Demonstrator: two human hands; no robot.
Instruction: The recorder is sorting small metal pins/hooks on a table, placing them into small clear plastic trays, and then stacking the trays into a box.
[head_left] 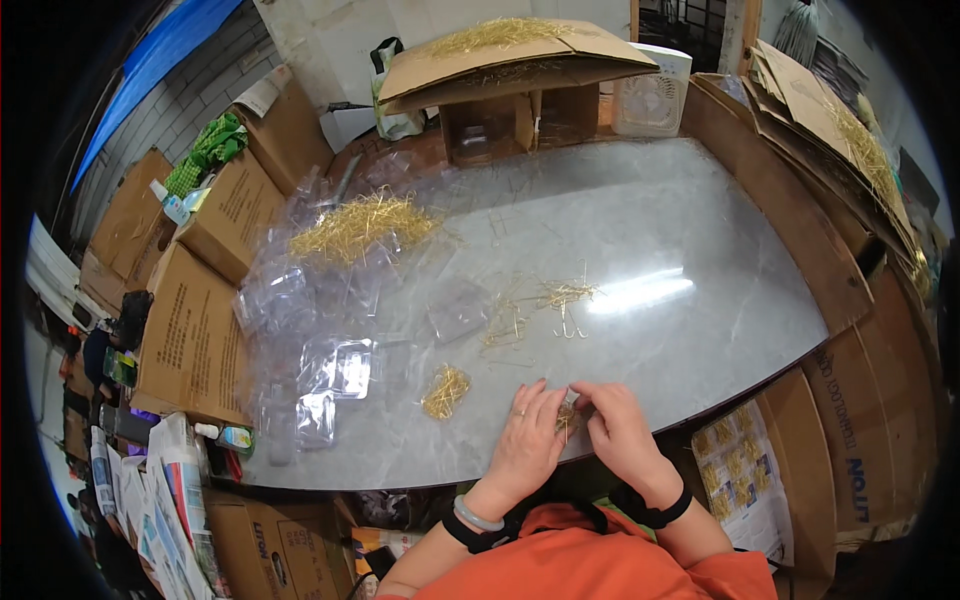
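My left hand point(527, 445) and my right hand point(622, 437) meet close to the near edge of the table, fingers bent inward. Between them is a small clear plastic pack with gold wire hooks point(567, 421), largely hidden by the fingers. Both hands appear closed on it. To the left of my left hand lies a compact bundle of gold hooks point(446, 391). Farther off, loose gold hooks point(566, 294) are scattered over the grey tabletop point(700, 230). A large heap of gold hooks point(362, 226) rests at the far left.
Clear plastic boxes point(335, 370) cover the table's left side. Cardboard boxes point(195, 335) line the left edge. At the back stand a cardboard shelf point(520, 70) and a white fan point(650, 92). An open carton point(745, 470) with filled packs sits below, at right.
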